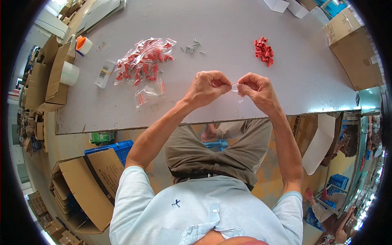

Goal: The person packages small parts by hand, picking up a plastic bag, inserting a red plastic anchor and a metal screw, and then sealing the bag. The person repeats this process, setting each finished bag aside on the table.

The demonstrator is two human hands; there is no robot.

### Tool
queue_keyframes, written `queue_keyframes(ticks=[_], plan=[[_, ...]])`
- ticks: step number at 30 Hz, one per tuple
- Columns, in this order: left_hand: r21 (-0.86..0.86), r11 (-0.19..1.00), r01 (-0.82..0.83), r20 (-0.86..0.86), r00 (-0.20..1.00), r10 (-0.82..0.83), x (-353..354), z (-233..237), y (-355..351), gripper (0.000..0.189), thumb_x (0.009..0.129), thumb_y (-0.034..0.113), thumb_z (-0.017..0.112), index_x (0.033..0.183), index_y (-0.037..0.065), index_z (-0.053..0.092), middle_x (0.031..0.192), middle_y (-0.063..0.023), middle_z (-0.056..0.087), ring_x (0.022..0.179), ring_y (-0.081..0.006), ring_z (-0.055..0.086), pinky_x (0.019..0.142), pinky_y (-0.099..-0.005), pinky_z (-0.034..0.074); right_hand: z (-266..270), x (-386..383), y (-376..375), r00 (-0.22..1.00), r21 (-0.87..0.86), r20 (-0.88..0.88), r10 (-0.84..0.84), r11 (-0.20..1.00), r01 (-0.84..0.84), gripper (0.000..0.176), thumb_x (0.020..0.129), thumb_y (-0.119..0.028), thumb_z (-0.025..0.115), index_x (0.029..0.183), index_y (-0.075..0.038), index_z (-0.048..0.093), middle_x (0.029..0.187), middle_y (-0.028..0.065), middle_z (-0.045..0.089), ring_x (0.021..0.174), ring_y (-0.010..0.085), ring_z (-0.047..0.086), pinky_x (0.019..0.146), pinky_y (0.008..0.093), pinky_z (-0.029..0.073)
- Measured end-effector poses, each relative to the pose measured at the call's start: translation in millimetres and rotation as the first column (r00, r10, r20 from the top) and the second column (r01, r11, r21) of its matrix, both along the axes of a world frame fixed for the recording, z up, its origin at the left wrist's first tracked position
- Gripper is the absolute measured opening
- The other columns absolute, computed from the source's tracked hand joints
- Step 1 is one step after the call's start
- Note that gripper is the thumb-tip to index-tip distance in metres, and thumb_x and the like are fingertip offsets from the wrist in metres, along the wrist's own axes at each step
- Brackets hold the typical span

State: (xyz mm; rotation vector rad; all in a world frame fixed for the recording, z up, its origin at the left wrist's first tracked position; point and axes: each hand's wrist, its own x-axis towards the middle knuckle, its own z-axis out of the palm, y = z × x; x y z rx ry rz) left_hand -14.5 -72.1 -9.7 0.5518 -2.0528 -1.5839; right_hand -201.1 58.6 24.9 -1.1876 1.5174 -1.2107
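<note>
Pinching a small clear bag point(236, 87) at centre frame, over the near edge of the table point(245, 24), the left hand point(208, 87) and right hand point(256, 90) clamp fingertips on its top. Pulled unevenly, the thin film might tear or slip free, dropping near the filled bags point(143, 65) to its left.

A small clear plastic bag point(237, 91), seemingly empty, hangs pinched at its top edge between the left hand point(209, 87) and right hand point(258, 89), over the grey table's point(228, 24) near edge.
</note>
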Motion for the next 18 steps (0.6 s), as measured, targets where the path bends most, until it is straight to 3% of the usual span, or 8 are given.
queue_keyframes(ticks=[2, 4, 8, 10, 11, 13, 18], plan=[[0.037, 0.999, 0.000, 0.005, 1.000, 0.000, -2, 0, -4, 0.009, 0.089, 0.005, 0.080, 0.097, 0.001, 0.077, 0.084, -0.0041, 0.074, 0.076, -0.0085, 0.067, 0.066, -0.0241, 0.055, 0, 2, -3, 1.000, -0.006, 0.002, -0.003, 1.000, 0.003, 0.010, 0.098, -0.010, 0.072, 0.099, 0.000, 0.072, 0.088, 0.0061, 0.073, 0.080, 0.0117, 0.069, 0.075, 0.0287, 0.058], [0.230, 0.972, -0.039, -0.010, 0.999, 0.043, -4, -2, -9, 0.008, 0.088, 0.006, 0.081, 0.090, 0.001, 0.075, 0.079, -0.0032, 0.071, 0.069, -0.0076, 0.062, 0.060, -0.0235, 0.050, 1, 10, -6, 0.927, -0.161, -0.310, -0.211, 0.973, 0.168, 0.011, 0.096, -0.011, 0.074, 0.100, 0.000, 0.073, 0.087, 0.0063, 0.074, 0.080, 0.0108, 0.068, 0.075, 0.0279, 0.057], [0.355, 0.929, -0.101, -0.035, 0.992, 0.121, -9, -7, -15, 0.011, 0.087, 0.008, 0.082, 0.085, 0.002, 0.073, 0.075, -0.0026, 0.068, 0.065, -0.0076, 0.059, 0.057, -0.0234, 0.047, -10, 21, -5, 0.788, -0.331, -0.482, -0.383, 0.912, 0.241, 0.013, 0.095, -0.012, 0.076, 0.102, -0.001, 0.073, 0.086, 0.0063, 0.074, 0.079, 0.0102, 0.069, 0.075, 0.0270, 0.057], [0.328, 0.937, -0.116, -0.055, 0.988, 0.141, -9, -7, -15, 0.013, 0.086, 0.008, 0.084, 0.084, 0.002, 0.072, 0.076, -0.0030, 0.068, 0.066, -0.0074, 0.059, 0.057, -0.0235, 0.048, -14, 36, -9, 0.885, -0.236, -0.306, -0.351, 0.928, 0.287, 0.014, 0.095, -0.014, 0.076, 0.101, -0.001, 0.074, 0.085, 0.0053, 0.074, 0.077, 0.0102, 0.069, 0.073, 0.0259, 0.057], [0.330, 0.937, -0.116, -0.051, 0.989, 0.141, -10, -9, -15, 0.013, 0.086, 0.008, 0.084, 0.084, 0.002, 0.072, 0.076, -0.0030, 0.068, 0.066, -0.0074, 0.059, 0.057, -0.0235, 0.048, -18, 40, -12, 0.886, -0.233, -0.304, -0.351, 0.929, 0.288, 0.014, 0.095, -0.014, 0.076, 0.101, -0.001, 0.074, 0.085, 0.0053, 0.074, 0.077, 0.0102, 0.069, 0.073, 0.0259, 0.057], [0.237, 0.959, -0.158, -0.099, 0.978, 0.185, -12, -10, -14, 0.013, 0.085, 0.007, 0.084, 0.084, 0.002, 0.072, 0.076, -0.0030, 0.069, 0.068, -0.0067, 0.059, 0.058, -0.0236, 0.048, -28, 44, -22, 0.923, -0.218, -0.094, -0.373, 0.913, 0.346, 0.015, 0.095, -0.014, 0.075, 0.100, 0.000, 0.074, 0.084, 0.0046, 0.074, 0.075, 0.0101, 0.069, 0.070, 0.0255, 0.057], [0.210, 0.964, -0.161, -0.119, 0.975, 0.189, -10, -2, -12, 0.014, 0.084, 0.006, 0.084, 0.082, 0.000, 0.072, 0.077, -0.0060, 0.072, 0.072, -0.0091, 0.065, 0.064, -0.0263, 0.055, -29, 45, -33, 0.934, -0.175, 0.028, -0.357, 0.918, 0.356, 0.015, 0.097, -0.014, 0.073, 0.099, 0.001, 0.073, 0.084, 0.0053, 0.074, 0.074, 0.0101, 0.069, 0.069, 0.0252, 0.058]])
